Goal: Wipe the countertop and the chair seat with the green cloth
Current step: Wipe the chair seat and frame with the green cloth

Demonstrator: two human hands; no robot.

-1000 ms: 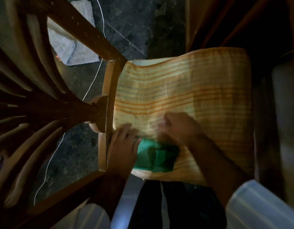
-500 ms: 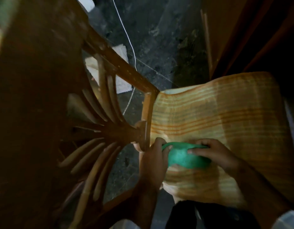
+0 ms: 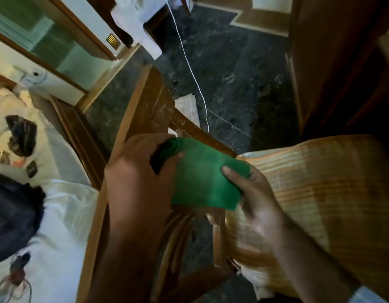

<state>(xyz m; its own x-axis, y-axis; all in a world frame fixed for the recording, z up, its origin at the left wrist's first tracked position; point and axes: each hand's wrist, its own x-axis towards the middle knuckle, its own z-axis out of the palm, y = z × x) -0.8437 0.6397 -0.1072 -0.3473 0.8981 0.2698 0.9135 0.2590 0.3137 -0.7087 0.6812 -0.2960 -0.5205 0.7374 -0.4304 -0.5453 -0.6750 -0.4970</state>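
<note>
cloth (image 3: pixel 207 179): green, held up in the air between both hands, above the gap between the chair back and the seat; its left end is rolled into a curl, the rest hangs as a flat sheet.
left hand (image 3: pixel 137 178): fingers closed around the rolled left end of the cloth, back of the hand toward the camera.
right hand (image 3: pixel 258 203): thumb on top of the cloth's right edge, the other fingers under it, pinching the sheet.
seat (image 3: pixel 316 193): striped orange and cream cushion, below and to the right of the cloth; the cloth does not touch it.
chair (image 3: pixel 145 110): wooden back and spindles under the left hand and forearm, left of the seat.
floor (image 3: pixel 228 68): dark marbled stone beyond the chair, with a thin white cord (image 3: pixel 190 62) running across it.
towel (image 3: pixel 188 106): pale, on the floor just behind the chair back.
bed (image 3: pixel 58 215): white sheets at far left, with dark items on it that are too blurred to name.
</note>
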